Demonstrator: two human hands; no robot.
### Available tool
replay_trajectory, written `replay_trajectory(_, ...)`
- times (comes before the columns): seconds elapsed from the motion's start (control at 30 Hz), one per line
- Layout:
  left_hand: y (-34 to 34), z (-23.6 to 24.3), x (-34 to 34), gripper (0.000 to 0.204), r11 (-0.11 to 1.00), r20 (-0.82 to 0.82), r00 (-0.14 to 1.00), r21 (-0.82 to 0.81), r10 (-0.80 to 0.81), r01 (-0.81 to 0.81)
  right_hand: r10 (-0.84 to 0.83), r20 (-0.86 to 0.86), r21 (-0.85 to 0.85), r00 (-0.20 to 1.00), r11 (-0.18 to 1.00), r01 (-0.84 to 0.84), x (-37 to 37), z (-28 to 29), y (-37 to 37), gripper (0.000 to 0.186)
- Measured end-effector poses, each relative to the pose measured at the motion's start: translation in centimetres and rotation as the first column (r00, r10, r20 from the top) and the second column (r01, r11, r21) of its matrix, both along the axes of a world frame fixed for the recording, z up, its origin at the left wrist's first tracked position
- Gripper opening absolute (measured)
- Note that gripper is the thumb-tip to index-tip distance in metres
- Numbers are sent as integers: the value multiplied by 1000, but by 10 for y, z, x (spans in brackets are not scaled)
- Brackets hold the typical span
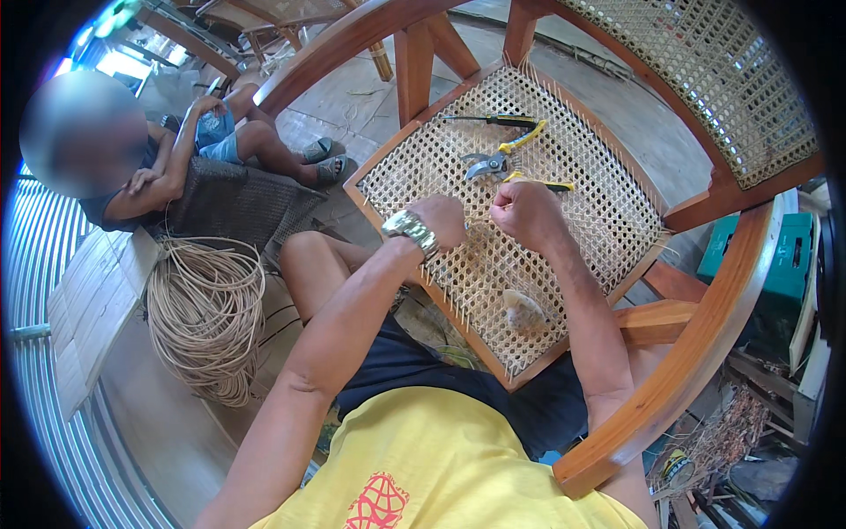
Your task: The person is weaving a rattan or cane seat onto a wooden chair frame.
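Note:
A woven cane seat (573, 247) in a wooden chair frame lies before me, cane ends sticking up along its edges. My left hand (436, 220), with a metal watch on the wrist, is closed over the weave left of centre. My right hand (524, 212) is closed just right of it, fingertips pinched; what either holds I cannot make out. Beyond them lie yellow-handled cutters (493, 165) and a long dark tool (498, 120). A pale lump (523, 313) rests on the seat near my right forearm.
The chair's cane back (723, 79) rises at upper right, a curved wooden arm (652, 406) beside me. Another person (176, 159) sits at left. A coil of cane (203, 317) hangs by a pale board (97, 300). A green crate (784, 264) and scraps lie at right.

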State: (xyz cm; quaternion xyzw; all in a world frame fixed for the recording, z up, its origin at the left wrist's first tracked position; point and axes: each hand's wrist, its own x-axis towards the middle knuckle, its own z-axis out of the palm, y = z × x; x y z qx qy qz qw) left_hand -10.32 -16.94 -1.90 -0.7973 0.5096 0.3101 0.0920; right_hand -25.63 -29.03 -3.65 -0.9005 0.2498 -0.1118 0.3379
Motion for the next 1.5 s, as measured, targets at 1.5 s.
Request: replay_trajectory(1.5,149,48,82,41,834,203,897,-489,393,-255,198,-26,-67,980,978,-199,4,1,13,20)
